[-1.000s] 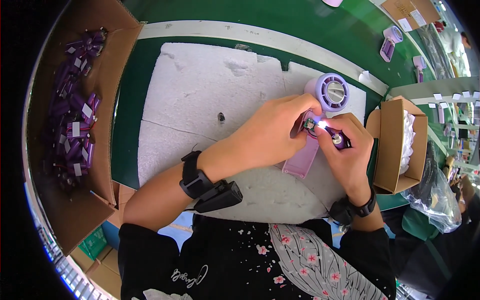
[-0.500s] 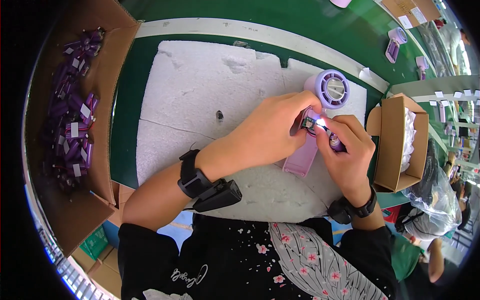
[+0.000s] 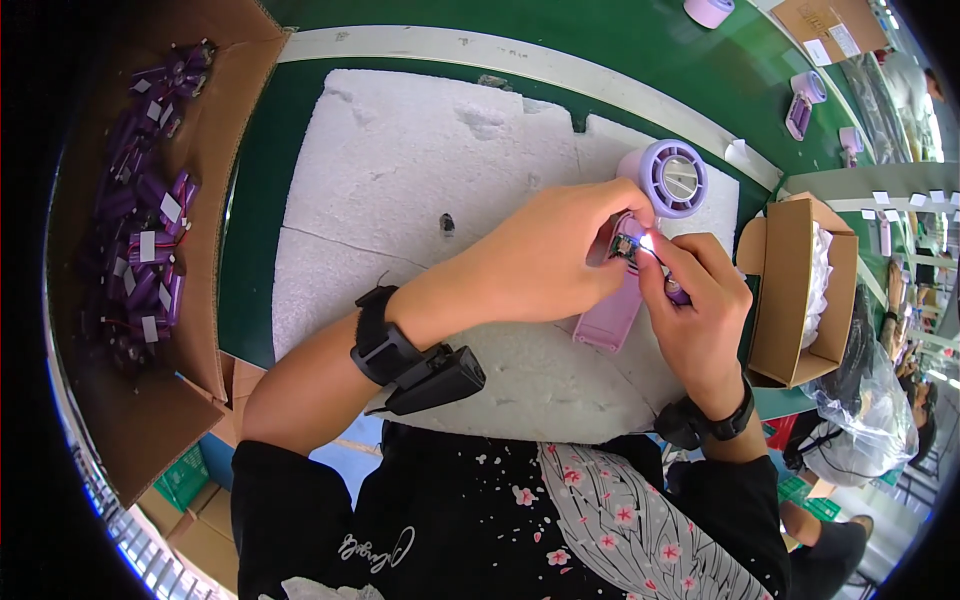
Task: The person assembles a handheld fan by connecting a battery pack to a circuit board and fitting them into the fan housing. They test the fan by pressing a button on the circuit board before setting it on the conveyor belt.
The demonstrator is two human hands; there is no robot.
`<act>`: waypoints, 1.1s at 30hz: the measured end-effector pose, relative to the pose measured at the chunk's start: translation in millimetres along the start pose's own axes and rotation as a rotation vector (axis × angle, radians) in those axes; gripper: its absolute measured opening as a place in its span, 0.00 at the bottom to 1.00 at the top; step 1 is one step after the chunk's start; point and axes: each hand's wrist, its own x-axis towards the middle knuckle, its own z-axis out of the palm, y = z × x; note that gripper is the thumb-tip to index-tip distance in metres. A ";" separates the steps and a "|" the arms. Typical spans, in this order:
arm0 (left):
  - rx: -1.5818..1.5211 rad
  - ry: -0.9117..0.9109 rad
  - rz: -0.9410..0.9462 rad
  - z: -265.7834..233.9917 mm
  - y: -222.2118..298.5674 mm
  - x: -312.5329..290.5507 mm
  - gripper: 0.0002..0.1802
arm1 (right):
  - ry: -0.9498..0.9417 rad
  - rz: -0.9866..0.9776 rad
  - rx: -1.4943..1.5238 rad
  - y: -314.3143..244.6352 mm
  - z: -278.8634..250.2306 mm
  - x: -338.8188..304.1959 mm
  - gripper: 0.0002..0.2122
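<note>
My left hand (image 3: 545, 255) is closed around a lilac handheld fan (image 3: 676, 180). Its round head points away from me, and its pink-lilac handle part (image 3: 610, 315) extends toward me over the white foam board (image 3: 400, 170). Between my hands a small green circuit board (image 3: 626, 246) shows, with a bright white light glowing at its edge. My right hand (image 3: 700, 310) has thumb and index finger pinched beside that light. A purple battery cell (image 3: 676, 291) sits under its fingers, mostly covered. Where the wires run is hidden.
At left, a large cardboard box (image 3: 235, 190) holds many purple battery packs (image 3: 150, 250). A smaller carton (image 3: 780, 290) with white wrapped items stands at right. Several lilac fans (image 3: 808, 88) lie farther back on the green table (image 3: 560, 40). Clear plastic bags (image 3: 865, 420) hang at right.
The view has shifted slightly. My hands keep nearly the same hold on the fan and the battery, and the light stays lit. A person at the lower right has changed position.
</note>
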 end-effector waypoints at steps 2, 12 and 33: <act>-0.097 -0.051 -0.063 -3.6 1.1 1.6 0.17 | -0.012 0.034 0.023 -2.1 -0.7 0.3 0.09; 0.024 -0.078 0.052 -11.5 0.8 5.7 0.12 | -0.039 0.191 0.147 7.9 -5.4 7.1 0.08; 0.047 -0.104 -0.011 -34.3 -2.1 8.9 0.20 | -0.366 0.650 0.480 20.1 -32.6 17.8 0.14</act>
